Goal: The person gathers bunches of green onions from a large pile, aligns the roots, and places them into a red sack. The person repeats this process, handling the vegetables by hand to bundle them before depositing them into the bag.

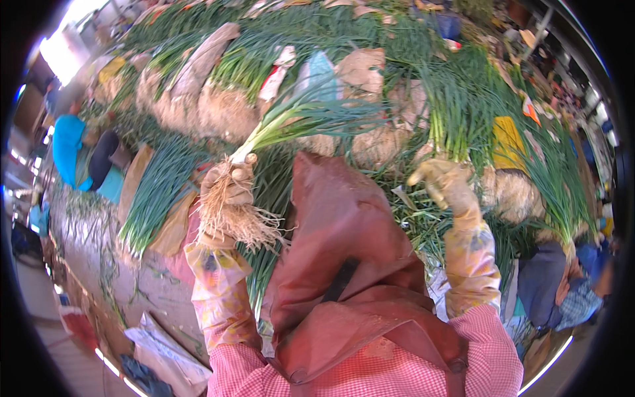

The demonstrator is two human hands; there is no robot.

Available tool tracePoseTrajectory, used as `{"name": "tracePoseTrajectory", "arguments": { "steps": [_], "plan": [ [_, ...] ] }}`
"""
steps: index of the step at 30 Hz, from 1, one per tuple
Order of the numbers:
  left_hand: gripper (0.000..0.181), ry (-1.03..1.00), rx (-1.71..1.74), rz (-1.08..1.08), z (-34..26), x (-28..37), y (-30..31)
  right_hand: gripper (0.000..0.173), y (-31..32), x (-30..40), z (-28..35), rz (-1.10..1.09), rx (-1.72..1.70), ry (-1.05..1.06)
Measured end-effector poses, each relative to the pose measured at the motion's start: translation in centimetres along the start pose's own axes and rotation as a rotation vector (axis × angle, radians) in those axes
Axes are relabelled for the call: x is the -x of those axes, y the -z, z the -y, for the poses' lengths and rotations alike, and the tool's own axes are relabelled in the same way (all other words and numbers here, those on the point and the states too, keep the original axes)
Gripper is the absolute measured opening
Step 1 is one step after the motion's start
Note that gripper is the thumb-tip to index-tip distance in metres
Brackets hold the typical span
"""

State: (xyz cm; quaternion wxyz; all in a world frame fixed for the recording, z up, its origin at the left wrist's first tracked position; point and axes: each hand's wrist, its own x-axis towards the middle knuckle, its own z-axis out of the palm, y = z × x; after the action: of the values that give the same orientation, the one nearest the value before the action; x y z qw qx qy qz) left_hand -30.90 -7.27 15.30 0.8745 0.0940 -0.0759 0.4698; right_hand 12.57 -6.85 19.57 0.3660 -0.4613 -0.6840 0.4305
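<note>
My left hand point(229, 184), in a dirty glove, grips a bunch of green onions point(265, 130) by the white stalks just above the roots. Pale tangled roots point(237, 218) hang over the glove and wrist, while the green leaves fan up and to the right. My right hand point(441, 181), also gloved, is held off to the right with its fingers apart and nothing in it. It is nearest to loose leaves and the root end of a piled bundle point(449, 131). Between my arms, a dark red apron point(347, 218) covers my lap.
Long rows of green onions point(233, 64) with roots towards me span the far side. Another bundle point(163, 183) lies at left on brown sheeting. A person in blue point(68, 149) sits at far left, another person point(570, 293) at right. A white sack point(168, 352) lies on the floor.
</note>
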Motion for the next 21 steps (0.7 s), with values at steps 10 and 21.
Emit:
{"name": "tracePoseTrajectory", "arguments": {
  "steps": [10, 21],
  "plan": [
    [0.037, -0.533, -0.265, -0.644, 4.7, 24.1, 4.2, 0.037, 3.4, 2.7, -17.0, -0.226, 0.109, -0.587],
    [0.043, -0.694, -0.431, -1.182, 12.1, 39.3, 18.2, 0.045, 3.8, -0.1, -18.4, -0.102, 0.19, -0.672]
  ]
}}
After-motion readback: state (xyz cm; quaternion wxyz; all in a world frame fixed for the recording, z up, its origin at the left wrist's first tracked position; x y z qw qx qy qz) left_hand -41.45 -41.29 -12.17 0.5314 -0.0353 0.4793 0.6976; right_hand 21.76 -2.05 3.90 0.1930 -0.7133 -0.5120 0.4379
